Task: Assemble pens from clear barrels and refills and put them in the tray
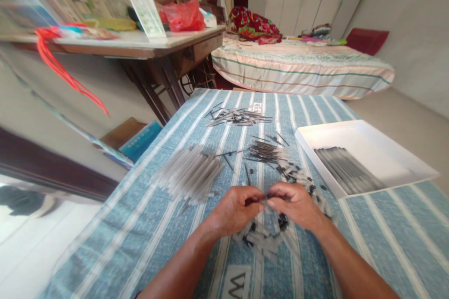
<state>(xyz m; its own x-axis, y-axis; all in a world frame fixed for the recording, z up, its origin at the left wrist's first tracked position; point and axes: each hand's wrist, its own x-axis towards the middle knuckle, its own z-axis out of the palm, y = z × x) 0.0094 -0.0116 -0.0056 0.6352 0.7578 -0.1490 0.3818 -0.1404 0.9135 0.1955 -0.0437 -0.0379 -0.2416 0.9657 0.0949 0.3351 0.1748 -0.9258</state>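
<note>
Facing a bed (298,65) well beyond the hands, and working over a desk (140,215) covered by blue-and-white striped cloth (393,252). Holding the left hand (233,208) and the right hand (298,203) almost tip to tip, curling thumbs and fingers inward; being unable to tell, through blur, whether pinching a small piece. Having pale tubes (191,170) lying stacked ahead and left of the left hand, thin dark rods (264,151) ahead of the 2 hands, and 1 mixed heap (238,117) farther beyond. Having small black and clear pieces (298,175) trailing beside the right hand, short clear pieces (261,238) scattering between the forearms, and 1 white tray (379,145) resting right of the right hand, carrying grey tubes (345,168).
</note>
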